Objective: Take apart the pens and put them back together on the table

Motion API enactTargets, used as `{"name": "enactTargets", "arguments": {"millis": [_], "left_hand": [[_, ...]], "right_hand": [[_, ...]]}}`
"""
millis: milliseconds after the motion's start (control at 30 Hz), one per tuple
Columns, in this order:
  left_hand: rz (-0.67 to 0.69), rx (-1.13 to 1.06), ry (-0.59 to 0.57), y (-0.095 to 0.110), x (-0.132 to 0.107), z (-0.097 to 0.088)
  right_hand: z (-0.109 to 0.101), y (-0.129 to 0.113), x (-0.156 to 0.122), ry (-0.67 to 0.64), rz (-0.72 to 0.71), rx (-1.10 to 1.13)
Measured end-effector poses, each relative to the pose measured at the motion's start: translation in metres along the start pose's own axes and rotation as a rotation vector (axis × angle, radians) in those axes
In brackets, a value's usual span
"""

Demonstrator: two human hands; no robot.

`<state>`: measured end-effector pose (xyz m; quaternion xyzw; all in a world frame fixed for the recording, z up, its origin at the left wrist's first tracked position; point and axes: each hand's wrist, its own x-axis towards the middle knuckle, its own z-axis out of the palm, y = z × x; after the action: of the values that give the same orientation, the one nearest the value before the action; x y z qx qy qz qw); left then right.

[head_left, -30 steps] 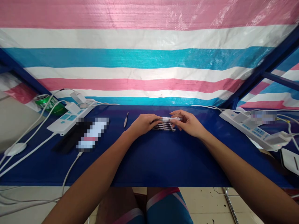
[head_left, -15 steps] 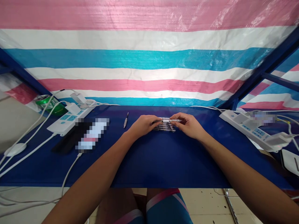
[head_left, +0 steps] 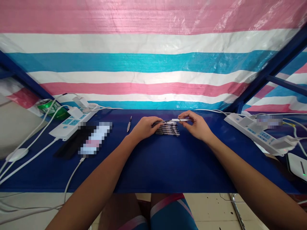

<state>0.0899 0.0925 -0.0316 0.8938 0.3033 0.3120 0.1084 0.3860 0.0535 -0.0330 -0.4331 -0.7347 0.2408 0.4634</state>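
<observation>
Both my hands meet over a small row of pens lying side by side on the blue table. My right hand pinches the white end of one pen held level just above the row. My left hand has its fingers curled on the dark left end of the same pen and rests against the row's left side. A single pen lies apart, to the left of my left hand.
A white power strip with cables, a green can and a blurred black-and-white item sit at the left. Another power strip with plugs lies at the right. A striped tarp hangs behind the table.
The held pen has risen slightly above the row, and my right hand has shifted a little right and up with it. My left hand has hardly moved.
</observation>
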Motion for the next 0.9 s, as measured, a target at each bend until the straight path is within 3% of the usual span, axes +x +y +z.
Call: {"name": "enactTargets", "arguments": {"millis": [267,400,467,567,667,767,900], "left_hand": [[-0.098,0.050,0.114,-0.006,0.003,-0.024],[-0.277,0.156,0.177,-0.017,-0.001,-0.034],[-0.425,0.263,0.136,-0.021,-0.004,-0.040],[-0.690,0.428,-0.038,-0.020,-0.007,-0.050],[-0.829,0.513,-0.181,-0.013,-0.008,-0.057],[-0.805,0.588,-0.195,-0.009,-0.008,-0.055],[-0.497,0.529,-0.072,-0.008,-0.005,-0.038]], "right_hand": [[-0.018,0.018,0.005,0.098,0.062,-0.042],[-0.025,0.025,0.005,0.138,0.155,-0.126],[-0.027,0.026,0.004,0.108,0.193,-0.236],[-0.026,0.027,0.004,0.026,0.237,-0.441],[-0.023,0.031,0.002,-0.055,0.269,-0.630],[-0.022,0.035,0.001,-0.090,0.265,-0.798],[-0.021,0.039,0.000,-0.047,0.156,-0.876]]}}
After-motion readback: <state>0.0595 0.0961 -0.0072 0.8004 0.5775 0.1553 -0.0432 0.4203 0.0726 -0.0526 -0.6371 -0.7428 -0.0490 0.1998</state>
